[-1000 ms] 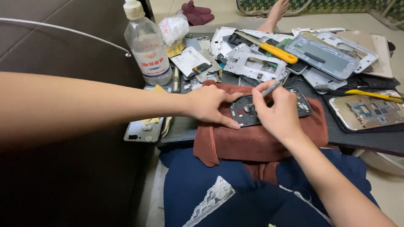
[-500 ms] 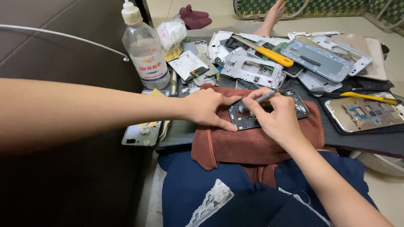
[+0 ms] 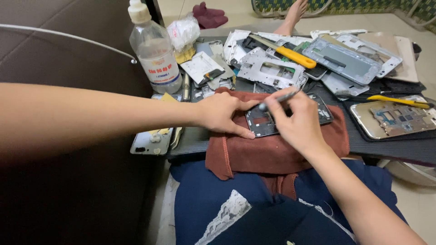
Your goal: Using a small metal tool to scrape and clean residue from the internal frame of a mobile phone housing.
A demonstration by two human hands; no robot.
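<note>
Head view: left hand (image 3: pixel 225 113) pressed flat, fingers spread, on the near left corner of a dark phone frame (image 3: pixel 286 120) lying on a rust-red cloth (image 3: pixel 277 152) at the tabletop (image 3: pixel 395 147) front edge. Right hand (image 3: pixel 297 120) pinched around a thin metal tool (image 3: pixel 278 100), tip slanted over the frame, covering its middle. Just behind, heaped silver phone frames (image 3: pixel 272 70), a yellow-handled screwdriver (image 3: pixel 290 54) across them. At left, a clear plastic bottle (image 3: pixel 152 50) upright. At right, an opened gold phone (image 3: pixel 393 119) beside a yellow pry tool (image 3: pixel 395 100).
</note>
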